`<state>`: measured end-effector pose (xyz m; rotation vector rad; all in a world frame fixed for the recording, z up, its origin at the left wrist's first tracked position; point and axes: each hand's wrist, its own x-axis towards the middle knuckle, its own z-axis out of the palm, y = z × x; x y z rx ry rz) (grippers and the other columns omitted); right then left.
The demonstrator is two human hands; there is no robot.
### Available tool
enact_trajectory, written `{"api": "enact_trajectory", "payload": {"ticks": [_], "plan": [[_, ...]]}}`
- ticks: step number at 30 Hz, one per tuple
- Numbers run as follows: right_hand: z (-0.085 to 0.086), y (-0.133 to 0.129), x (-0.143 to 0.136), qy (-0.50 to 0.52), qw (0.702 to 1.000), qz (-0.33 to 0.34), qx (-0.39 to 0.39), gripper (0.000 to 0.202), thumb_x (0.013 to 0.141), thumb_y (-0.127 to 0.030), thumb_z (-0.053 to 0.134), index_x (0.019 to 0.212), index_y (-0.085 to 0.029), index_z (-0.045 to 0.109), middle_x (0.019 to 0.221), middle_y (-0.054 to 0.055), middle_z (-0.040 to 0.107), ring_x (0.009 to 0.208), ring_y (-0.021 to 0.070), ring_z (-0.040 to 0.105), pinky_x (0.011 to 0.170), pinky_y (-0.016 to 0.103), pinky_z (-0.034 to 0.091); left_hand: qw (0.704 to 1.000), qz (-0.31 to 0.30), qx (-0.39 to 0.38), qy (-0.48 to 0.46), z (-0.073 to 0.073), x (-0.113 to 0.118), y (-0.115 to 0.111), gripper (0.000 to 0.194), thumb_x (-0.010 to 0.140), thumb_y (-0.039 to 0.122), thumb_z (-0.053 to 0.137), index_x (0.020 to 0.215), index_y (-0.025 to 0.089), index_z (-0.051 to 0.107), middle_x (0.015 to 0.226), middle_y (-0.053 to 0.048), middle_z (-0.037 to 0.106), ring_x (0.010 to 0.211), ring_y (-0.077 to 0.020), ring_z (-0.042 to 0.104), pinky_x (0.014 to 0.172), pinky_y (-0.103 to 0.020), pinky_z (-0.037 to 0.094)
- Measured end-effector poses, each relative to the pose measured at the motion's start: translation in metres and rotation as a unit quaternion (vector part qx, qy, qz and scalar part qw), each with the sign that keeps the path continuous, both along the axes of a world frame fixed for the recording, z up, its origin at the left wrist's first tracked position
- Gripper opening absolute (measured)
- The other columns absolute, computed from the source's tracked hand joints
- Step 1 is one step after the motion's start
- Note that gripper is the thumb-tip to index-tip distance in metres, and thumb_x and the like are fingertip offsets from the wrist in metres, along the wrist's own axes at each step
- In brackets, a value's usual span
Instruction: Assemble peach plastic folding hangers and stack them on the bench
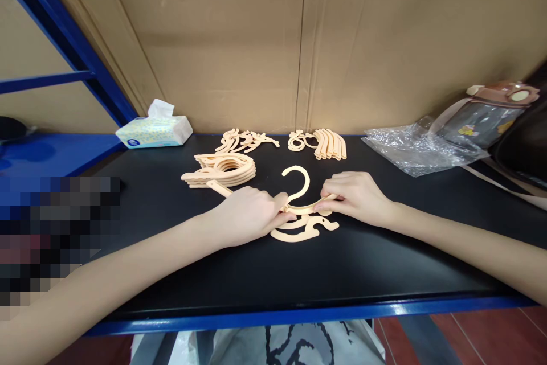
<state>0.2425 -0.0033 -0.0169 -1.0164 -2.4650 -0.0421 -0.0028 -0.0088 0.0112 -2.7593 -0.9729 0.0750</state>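
Between my two hands is a cream plastic clothes hanger [304, 183], its hook pointing away from me and curling left. The fingers of my left hand [252, 214] are closed around its middle and left side, and one arm of it sticks out past the knuckles. At the right, my right hand [356, 197] pinches the other arm near its end. An elephant-shaped plastic piece [310, 229] shows just below the hanger; whether it is joined to it I cannot tell. Behind my left hand lies a stack of hangers [222, 171].
Loose hanger parts [245, 140] lie at the back, beside hooks [300, 140] and a row of curved arms [331, 144]. A tissue box [154, 128] stands back left. Crinkled plastic bag [421, 146] and water bottle [482, 117] are at right. A blue edge [299, 319] borders the black tabletop [342, 274].
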Motion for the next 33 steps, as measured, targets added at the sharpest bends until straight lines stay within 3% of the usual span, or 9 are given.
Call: {"api": "enact_trajectory", "payload": {"ticks": [17, 27, 33], "plan": [[0.0007, -0.0006, -0.0015, 0.020, 1.000, 0.006, -0.021, 0.050, 0.088, -0.060, 0.044, 0.063, -0.018, 0.057, 0.059, -0.002, 0.062, 0.056, 0.0101, 0.052, 0.054, 0.024, 0.029, 1.000, -0.003, -0.029, 0.009, 0.0003, 0.0022, -0.0057, 0.024, 0.099, 0.033, 0.030, 0.093, 0.015, 0.046, 0.061, -0.002, 0.064, 0.051, -0.0220, 0.061, 0.044, -0.027, 0.026], [0.0014, -0.0017, -0.0025, 0.026, 1.000, 0.003, -0.014, 0.049, 0.087, -0.059, 0.046, 0.063, -0.018, 0.057, 0.057, -0.002, 0.063, 0.055, 0.0103, 0.053, 0.055, 0.023, 0.030, 1.000, 0.026, 0.002, 0.012, -0.0049, 0.0039, -0.0056, 0.031, 0.099, 0.042, 0.031, 0.093, 0.016, 0.047, 0.063, -0.003, 0.065, 0.056, -0.0235, 0.064, 0.043, -0.027, 0.030], [0.0021, -0.0018, -0.0024, 0.017, 1.000, -0.009, -0.023, 0.050, 0.088, -0.059, 0.045, 0.064, -0.018, 0.059, 0.058, -0.001, 0.063, 0.056, 0.0108, 0.053, 0.054, 0.023, 0.030, 1.000, 0.015, 0.006, 0.015, -0.0056, 0.0050, -0.0052, 0.024, 0.099, 0.034, 0.033, 0.095, 0.015, 0.045, 0.060, -0.003, 0.064, 0.053, -0.0247, 0.065, 0.042, -0.027, 0.031]]}}
